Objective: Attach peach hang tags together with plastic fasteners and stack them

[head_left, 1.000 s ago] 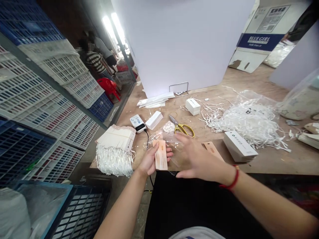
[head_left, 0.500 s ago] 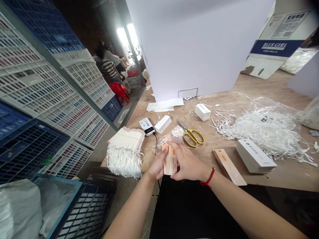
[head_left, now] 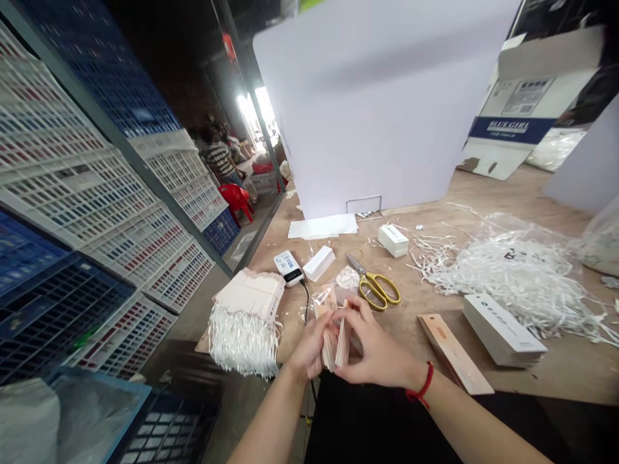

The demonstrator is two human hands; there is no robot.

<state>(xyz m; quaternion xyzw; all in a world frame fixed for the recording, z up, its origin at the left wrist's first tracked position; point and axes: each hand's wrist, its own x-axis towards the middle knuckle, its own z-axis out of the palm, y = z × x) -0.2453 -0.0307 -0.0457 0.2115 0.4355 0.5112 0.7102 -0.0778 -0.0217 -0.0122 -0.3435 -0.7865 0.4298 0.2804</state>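
Close to the table's front edge, my left hand (head_left: 308,348) is closed on one part of a stack of peach-coloured card tags (head_left: 329,351). The other part (head_left: 343,345) of the stack is gripped between the fingers and thumb of my right hand (head_left: 374,345). A narrow gap separates the two parts at the top. Just beyond my hands lie yellow-handled scissors (head_left: 378,290) and a clear plastic bag (head_left: 323,298). To the left, a bundle of tags (head_left: 254,293) with white strings (head_left: 242,341) hangs over the table edge.
Right of my hands are a peach tag stack (head_left: 454,351), a white card stack (head_left: 503,328) and a heap of white strings (head_left: 512,270). A white device (head_left: 289,267) with a cable lies left. Behind stand a white board (head_left: 377,129) and a carton (head_left: 507,122). Crates (head_left: 111,193) line the left.
The tag stack, held together before, is now parted into two portions, one in each hand. My view has tilted up a little, so the table things appear lower.
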